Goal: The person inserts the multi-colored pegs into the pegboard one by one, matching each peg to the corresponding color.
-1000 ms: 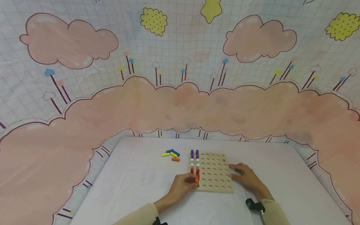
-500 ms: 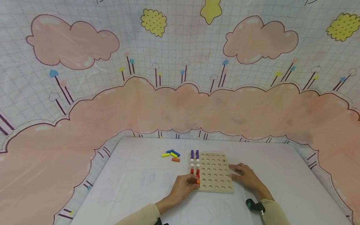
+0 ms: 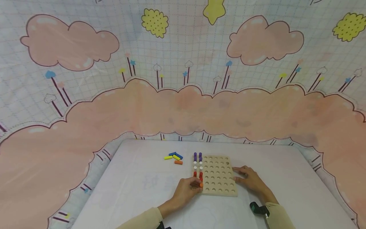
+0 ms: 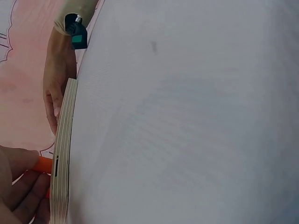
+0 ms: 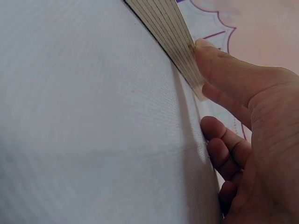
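Observation:
A wooden pegboard [image 3: 220, 181] lies on the table, its two leftmost columns holding purple pegs [image 3: 195, 156], white pegs [image 3: 201, 165] and red pegs [image 3: 201, 175]. At its near left corner my left hand [image 3: 184, 192] pinches an orange peg [image 3: 201, 185]; in the left wrist view the orange peg [image 4: 43, 164] stands against the board's face, held by the fingers. My right hand [image 3: 253, 183] touches the board's right edge with thumb and forefinger. The right wrist view shows that thumb on the board's layered edge [image 5: 168, 32], the other fingers loosely bent.
Left of the board's far part lie loose pegs: blue ones [image 3: 179, 156], yellow ones [image 3: 168, 157] and an orange one [image 3: 178, 162]. A white cover spreads over the table [image 3: 137, 178]. Behind it hangs a patterned cloth [image 3: 200, 111].
My left hand has shifted slightly right and down with the orange peg, now at the second column's near end. My right hand has stayed at the board's edge.

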The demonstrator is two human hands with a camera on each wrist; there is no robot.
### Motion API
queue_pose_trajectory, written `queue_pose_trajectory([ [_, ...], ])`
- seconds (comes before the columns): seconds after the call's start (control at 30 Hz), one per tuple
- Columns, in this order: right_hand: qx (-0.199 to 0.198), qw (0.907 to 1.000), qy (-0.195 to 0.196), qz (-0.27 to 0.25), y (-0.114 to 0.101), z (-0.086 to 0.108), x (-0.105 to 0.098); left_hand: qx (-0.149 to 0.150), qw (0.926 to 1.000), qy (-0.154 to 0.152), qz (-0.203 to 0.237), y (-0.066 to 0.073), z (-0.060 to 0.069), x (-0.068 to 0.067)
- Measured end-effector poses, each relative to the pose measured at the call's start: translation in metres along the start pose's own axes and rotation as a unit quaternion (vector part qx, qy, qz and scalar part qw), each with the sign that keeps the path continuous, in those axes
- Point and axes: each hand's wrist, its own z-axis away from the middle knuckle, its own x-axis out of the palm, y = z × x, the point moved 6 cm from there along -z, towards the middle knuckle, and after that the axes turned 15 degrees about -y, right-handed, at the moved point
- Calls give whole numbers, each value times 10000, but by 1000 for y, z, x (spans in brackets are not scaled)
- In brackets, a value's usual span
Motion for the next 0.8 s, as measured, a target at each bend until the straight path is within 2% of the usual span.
queue_pose_trajectory([
  [0.27,-71,9999,15,69,-1,0,0,151,9989,-87,-428,3,1,1],
  [0.47,-55,10000,-23,78,1,0,1,54,9990,-46,-452,4,6,-3],
  [0.67,-173,9996,5,237,2,-1,1,73,9997,84,-200,6,12,-18],
  [0.8,-206,9994,39,257,1,-1,1,143,9987,292,-405,11,17,-33],
])
